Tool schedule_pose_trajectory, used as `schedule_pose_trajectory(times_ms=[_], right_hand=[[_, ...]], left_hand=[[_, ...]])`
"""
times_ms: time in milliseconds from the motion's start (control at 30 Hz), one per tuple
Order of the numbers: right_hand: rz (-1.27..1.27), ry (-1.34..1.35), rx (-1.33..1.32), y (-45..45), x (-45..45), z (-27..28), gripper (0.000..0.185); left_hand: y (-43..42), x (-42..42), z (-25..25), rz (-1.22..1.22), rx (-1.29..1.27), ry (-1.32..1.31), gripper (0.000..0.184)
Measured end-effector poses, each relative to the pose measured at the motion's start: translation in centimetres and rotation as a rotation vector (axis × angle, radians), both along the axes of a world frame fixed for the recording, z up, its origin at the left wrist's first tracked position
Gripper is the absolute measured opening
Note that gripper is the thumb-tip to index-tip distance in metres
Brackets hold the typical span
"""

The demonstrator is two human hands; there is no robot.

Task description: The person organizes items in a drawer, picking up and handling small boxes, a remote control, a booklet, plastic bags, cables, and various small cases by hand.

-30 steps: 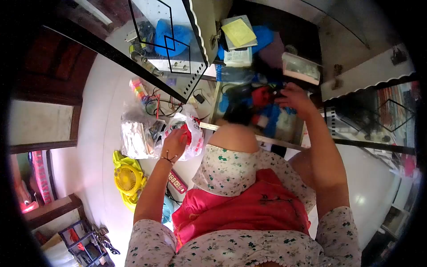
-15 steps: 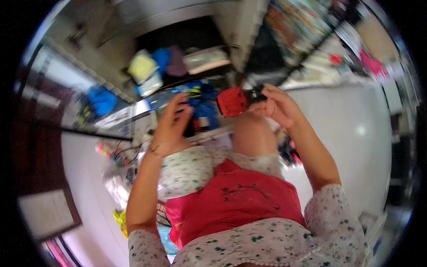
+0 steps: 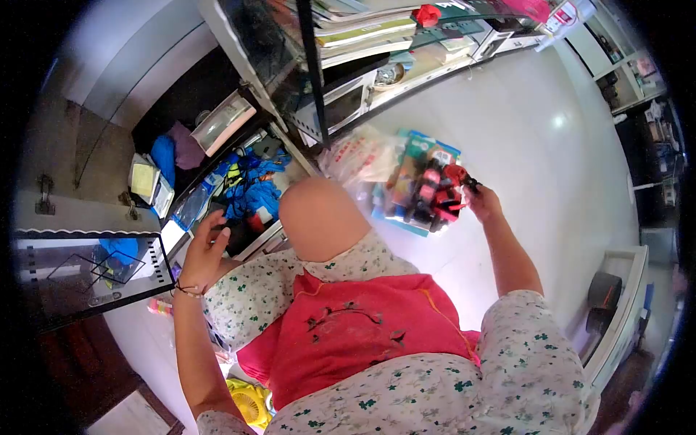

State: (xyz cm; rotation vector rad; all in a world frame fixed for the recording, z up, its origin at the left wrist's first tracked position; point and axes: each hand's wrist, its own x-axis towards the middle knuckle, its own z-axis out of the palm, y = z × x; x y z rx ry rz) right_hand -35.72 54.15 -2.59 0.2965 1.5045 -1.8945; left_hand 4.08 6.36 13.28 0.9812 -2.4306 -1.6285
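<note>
My right hand (image 3: 487,204) is out to the right, its fingers closed on a small red-and-black object (image 3: 457,174); its exact kind is unclear. It hovers beside a pile of blue-green packs (image 3: 408,174) on the floor, topped with red and black items (image 3: 429,190). Some of these look blurred. My left hand (image 3: 205,252) holds nothing, its fingers apart, near an open drawer (image 3: 272,235) filled with blue cloth-like things (image 3: 259,197). A red cloth (image 3: 362,341) lies across my lap.
A translucent plastic bag (image 3: 360,156) lies left of the pile. Glass cabinet doors stand open at left (image 3: 94,275) and top centre (image 3: 317,80). Papers and books (image 3: 366,36) fill a shelf. A yellow fan-like object (image 3: 249,402) sits on the floor below my left arm.
My view has turned to the right. My right hand has carried the red-and-black object from above the knee to the floor pile. My left hand stays near the drawer.
</note>
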Motion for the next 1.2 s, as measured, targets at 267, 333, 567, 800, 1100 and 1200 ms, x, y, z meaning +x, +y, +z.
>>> schedule_pose_trajectory(times_ms=[267,333,567,800,1100,1200], right_hand=[[0.081,0.110,-0.192,0.6,3.9,-13.8,0.031],[-0.049,-0.266,-0.418,-1.5,6.2,-9.0,0.032],[0.313,-0.402,-0.081,-0.5,5.0,-8.6,0.020],[0.426,0.431,0.242,-17.3,10.2,14.3,0.018],[0.841,0.729,-0.271,-37.7,19.2,20.1,0.017],[0.895,0.673,-0.281,-42.1,21.0,17.3,0.017]], left_hand=[[0.5,-0.4,0.7,-0.040,-0.048,-0.076,0.041],[0.1,-0.1,0.1,-0.021,0.020,-0.037,0.042],[-0.7,0.6,1.2,0.161,0.231,0.109,0.040],[-7.8,7.1,-8.3,0.359,0.127,-0.018,0.032],[-10.6,9.5,-22.4,-0.011,-0.173,-0.432,0.038],[-10.2,8.6,-24.4,0.001,-0.139,-0.414,0.047]])
